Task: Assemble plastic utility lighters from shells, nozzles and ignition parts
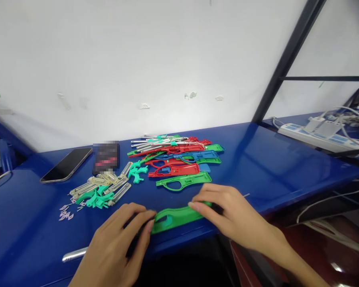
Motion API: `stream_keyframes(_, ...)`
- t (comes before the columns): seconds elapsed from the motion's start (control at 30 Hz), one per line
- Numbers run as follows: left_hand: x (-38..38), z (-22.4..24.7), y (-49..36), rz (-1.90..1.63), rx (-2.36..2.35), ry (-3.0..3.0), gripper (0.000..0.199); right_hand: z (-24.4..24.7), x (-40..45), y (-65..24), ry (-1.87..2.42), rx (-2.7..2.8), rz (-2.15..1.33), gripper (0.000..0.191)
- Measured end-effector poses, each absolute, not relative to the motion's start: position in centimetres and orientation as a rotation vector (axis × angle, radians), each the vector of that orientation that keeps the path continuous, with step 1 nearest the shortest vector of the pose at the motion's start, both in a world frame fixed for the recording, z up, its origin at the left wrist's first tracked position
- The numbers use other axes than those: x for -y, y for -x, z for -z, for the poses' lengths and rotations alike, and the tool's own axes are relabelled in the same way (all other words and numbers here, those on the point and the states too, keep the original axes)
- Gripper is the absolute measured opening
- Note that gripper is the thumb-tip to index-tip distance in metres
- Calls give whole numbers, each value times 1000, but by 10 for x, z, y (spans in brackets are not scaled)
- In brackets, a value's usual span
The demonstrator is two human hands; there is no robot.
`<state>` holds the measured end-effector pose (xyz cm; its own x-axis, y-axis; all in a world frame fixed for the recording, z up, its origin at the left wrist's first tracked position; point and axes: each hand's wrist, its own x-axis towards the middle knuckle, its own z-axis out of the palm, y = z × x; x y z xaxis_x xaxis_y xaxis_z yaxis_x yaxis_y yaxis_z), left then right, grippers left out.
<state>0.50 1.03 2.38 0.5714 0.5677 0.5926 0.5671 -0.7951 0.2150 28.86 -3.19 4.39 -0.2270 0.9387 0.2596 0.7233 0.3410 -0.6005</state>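
A green plastic casing (179,218) lies lengthwise near the table's front edge, with a teal piece (168,220) in its left part. My left hand (122,235) pinches the casing's left end between thumb and fingers. At the right end, my right hand (221,205) has its thumb and fingers closed on the casing. A metal tube (74,254) sticks out to the left from behind my left hand. Beyond the hands lie a green casing half (185,181), a red one (179,170) and a pile of more red, blue and green halves with metal rods (155,144).
Clear plastic tubes (119,194), teal pieces (98,197) and small pale parts (66,214) lie at the left. A phone (67,165) and a dark pixelated object (106,157) sit behind them. A power strip (323,137) is beyond the black frame (283,59).
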Motion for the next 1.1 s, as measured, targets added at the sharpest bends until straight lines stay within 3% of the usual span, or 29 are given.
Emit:
stream_keyframes(0.13,-8,-19,-4,-1024,-1106,-2875,37,-40,21,-278,1486,1972,-487,26)
stream_keyframes(0.33,-14,-15,-2,-946,-1068,-2881,41,-44,23,-283,1420,1751,-493,12)
stream_keyframes(0.47,-16,-18,-3,-929,-1081,-2826,42,-66,33,-287,1089,1504,-575,53)
stream_keyframes(0.53,-16,-19,-3,-931,-1081,-2827,41,-79,36,-284,883,1347,-690,64)
stream_keyframes(0.8,-17,-20,-3,-915,-1080,-2860,41,-98,12,-256,597,1141,-1054,69)
stream_keyframes(1.1,-16,-17,-2,-892,-1068,-2912,41,-91,5,-252,625,1100,-994,69)
